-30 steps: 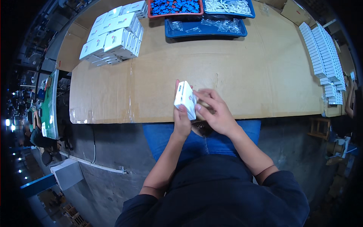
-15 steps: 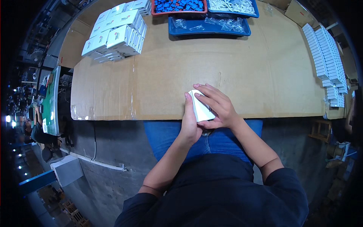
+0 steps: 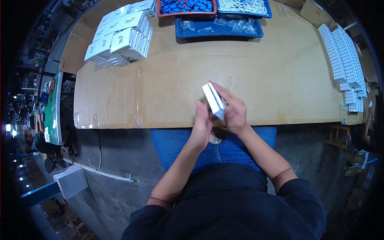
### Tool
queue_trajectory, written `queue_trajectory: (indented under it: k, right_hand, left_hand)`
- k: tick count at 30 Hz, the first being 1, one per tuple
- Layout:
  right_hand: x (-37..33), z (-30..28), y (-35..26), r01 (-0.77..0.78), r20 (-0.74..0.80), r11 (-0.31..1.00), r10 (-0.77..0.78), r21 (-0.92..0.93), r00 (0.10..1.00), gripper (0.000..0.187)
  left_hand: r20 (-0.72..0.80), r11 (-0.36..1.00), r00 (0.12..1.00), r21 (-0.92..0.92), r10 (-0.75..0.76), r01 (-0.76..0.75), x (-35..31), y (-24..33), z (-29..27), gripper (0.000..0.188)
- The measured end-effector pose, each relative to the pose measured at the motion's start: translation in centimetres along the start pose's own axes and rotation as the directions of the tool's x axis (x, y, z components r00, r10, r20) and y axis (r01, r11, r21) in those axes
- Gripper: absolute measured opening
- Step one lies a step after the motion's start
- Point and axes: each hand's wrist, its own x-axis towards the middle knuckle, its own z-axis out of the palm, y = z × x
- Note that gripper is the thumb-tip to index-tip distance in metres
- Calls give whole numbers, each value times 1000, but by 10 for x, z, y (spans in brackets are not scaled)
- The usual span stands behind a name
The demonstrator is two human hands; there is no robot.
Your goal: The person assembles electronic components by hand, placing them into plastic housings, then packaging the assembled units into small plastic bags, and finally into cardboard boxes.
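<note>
A small white flat box point(image 3: 213, 99) is tilted up on its side near the front edge of the cardboard-covered table, its narrow edge with a dark seam showing. My right hand point(image 3: 235, 113) grips it from the right, fingers along the far face and partly hidden behind it. Just left of the box is my left hand point(image 3: 202, 127), fingers stretched and slightly blurred, holding nothing. A small gap shows between that hand and the box.
White boxes point(image 3: 122, 40) are stacked at the far left. At the back are a red tray point(image 3: 188, 14) of blue pieces, a blue tray point(image 3: 269, 14) of white pieces and a blue tray point(image 3: 220, 35) with clear plastic bags. Narrow white boxes point(image 3: 340, 60) pile up on the right.
My left hand has come off the box. In my right hand, the box has turned from lying face up between both hands to standing on its side.
</note>
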Motion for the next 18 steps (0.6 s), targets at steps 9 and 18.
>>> queue_trajectory:
  k: [9, 18]
  right_hand:
    - [-8, 2, -1, -218, 57, 952, 210, 213, 976, 61]
    - [-8, -3, 2, 111, 209, 941, -44, -320, 977, 52]
  left_hand:
    - [-127, 990, 986, 103, 109, -96, 9, 6, -5, 51]
    - [-213, 996, 977, 91, 26, -7, 9, 2, -6, 51]
